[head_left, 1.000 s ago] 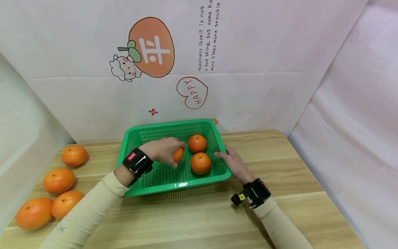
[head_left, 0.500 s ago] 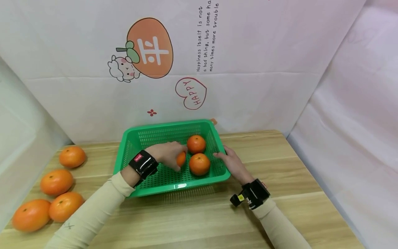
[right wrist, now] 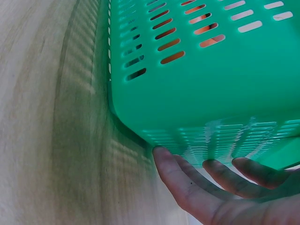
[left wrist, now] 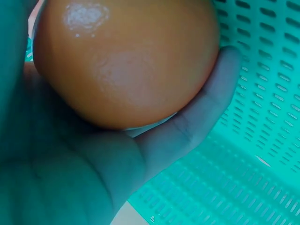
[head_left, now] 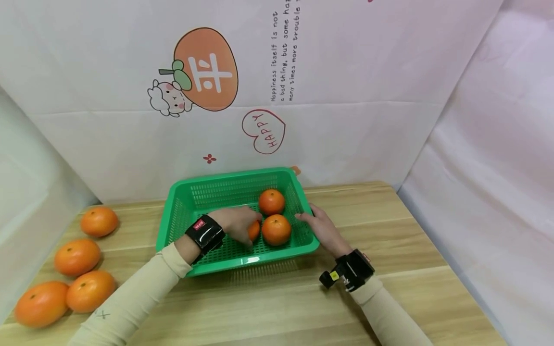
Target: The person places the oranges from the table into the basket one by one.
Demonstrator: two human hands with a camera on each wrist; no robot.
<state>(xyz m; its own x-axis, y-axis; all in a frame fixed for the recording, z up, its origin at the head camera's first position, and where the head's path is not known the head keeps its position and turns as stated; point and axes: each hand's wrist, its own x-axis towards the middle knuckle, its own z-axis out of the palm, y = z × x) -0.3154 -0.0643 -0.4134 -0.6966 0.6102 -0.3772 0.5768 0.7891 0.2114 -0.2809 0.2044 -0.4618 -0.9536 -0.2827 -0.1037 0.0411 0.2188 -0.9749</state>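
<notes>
A glossy round orange fruit (left wrist: 131, 61) fills the left hand (head_left: 235, 222). The right hand (head_left: 325, 230) grips the green perforated plastic basket (head_left: 277, 255).

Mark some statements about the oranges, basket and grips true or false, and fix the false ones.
1. The left grip holds an orange within the basket. True.
2. The basket is red. False: it is green.
3. The right grip is at the basket's left side. False: it is at its right side.
4. Four oranges lie on the table, outside the basket. True.
5. The basket contains just one orange. False: it contains three, counting the held one.
6. The heart behind the basket reads HAPPY. True.
</notes>
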